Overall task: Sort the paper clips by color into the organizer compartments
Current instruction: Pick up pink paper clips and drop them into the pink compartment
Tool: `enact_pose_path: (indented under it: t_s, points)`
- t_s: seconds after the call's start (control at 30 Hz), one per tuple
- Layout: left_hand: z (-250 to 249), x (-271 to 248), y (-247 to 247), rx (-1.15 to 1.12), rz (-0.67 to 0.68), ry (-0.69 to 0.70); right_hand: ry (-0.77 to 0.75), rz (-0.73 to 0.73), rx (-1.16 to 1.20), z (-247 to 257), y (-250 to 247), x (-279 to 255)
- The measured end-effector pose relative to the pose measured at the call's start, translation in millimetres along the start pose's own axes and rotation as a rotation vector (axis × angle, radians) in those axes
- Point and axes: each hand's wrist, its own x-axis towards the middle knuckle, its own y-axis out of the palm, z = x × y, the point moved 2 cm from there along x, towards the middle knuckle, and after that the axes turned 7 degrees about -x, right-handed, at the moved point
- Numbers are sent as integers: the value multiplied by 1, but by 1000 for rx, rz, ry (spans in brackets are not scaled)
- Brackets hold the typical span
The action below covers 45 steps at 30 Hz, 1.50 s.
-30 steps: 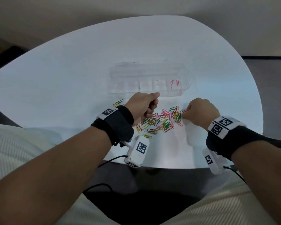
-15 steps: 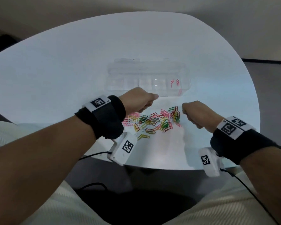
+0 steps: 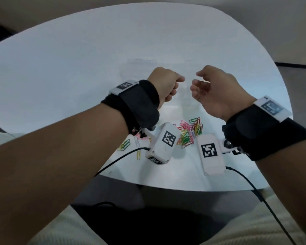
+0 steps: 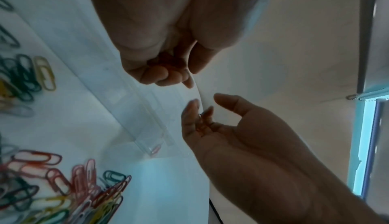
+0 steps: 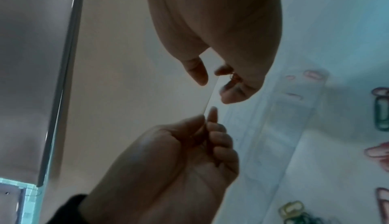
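Both hands have lifted off the pile since a moment ago and now hang close together above the organizer, so the head camera sees wrists where it saw clips before.

The white table fills most of the view. On it, at about twelve o'clock from the person, lies the clear plastic organizer, long and low, mostly hidden behind the hands in the head view. In the left wrist view a pink paper clip lies in its end compartment. The heap of mixed paper clips sits nearer the person, at six o'clock from the organizer, red, pink, green and yellow tangled together. A few strays, yellow and green, lie at nine o'clock from the heap.

The left hand is curled into a loose fist, fingers folded in against the palm and thumb laid over them. Something reddish shows inside the curl in its wrist view, but too dark to tell what it is.

The right hand is half open, palm turned toward the left hand, fingers bent and thumb standing apart. A red paper clip rests against the inside of its bent fingers. The two hands are near each other, not touching.

Black wrist straps carry white camera blocks with printed markers, cables trailing toward the person.
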Motion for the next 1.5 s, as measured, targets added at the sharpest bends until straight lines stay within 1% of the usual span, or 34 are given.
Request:
enact_pose_path:
  t_s: [0.07,0.17,0.27,0.37,0.5,0.53,0.6,0.63,0.7,0.73,0.77,0.83,0.87,0.9,0.97,1.03,1.1,1.2,1.37,1.5]
  points:
    - [5,2,0,-43,-28,-16,32,-7,-9,3,2,8]
    - [7,5,-2,-136,-58,-20,99,71,-50,5,4,15]
    - [4,5,-3,-237,-73,-28,105,129,-75,7,5,14]
    - [0,5,2,-290,-40,-23,83,91,-56,9,-2,5]
    - [1,2,15,-304,55,-55,54,88,-65,3,-21,-13]
    - [3,5,17,-283,58,-57,51,85,-69,0,-25,-18]
    - [7,10,19,-177,16,-41,48,69,-87,-4,-32,-28]
    - [8,10,20,-118,3,-17,44,60,-107,-6,-35,-32]
    - [9,8,22,-32,24,43,20,33,-187,-7,-39,-39]
    - [10,7,22,8,32,94,-7,12,-254,-8,-41,-41]
    - [11,3,22,65,30,174,-51,-17,-344,-9,-43,-40]
    - [15,-10,20,209,10,368,-192,-105,-582,-11,-48,-36]
    - [21,-16,20,286,7,434,-268,-147,-713,-13,-51,-33]
    - [30,-21,19,362,19,464,-329,-170,-846,-15,-53,-29]
    - [54,-31,18,501,54,448,-389,-156,-1102,-24,-55,-20]
    - [80,-34,18,599,67,411,-389,-89,-1252,-38,-57,-8]
    - [100,-34,20,669,80,374,-365,-22,-1312,-51,-60,2]
    - [115,-34,26,729,95,359,-383,43,-1380,-63,-67,13]
    - [108,-20,37,746,-4,381,-406,79,-1380,-65,-73,19]
    - [98,-5,50,826,-25,395,-433,68,-1470,-68,-75,20]
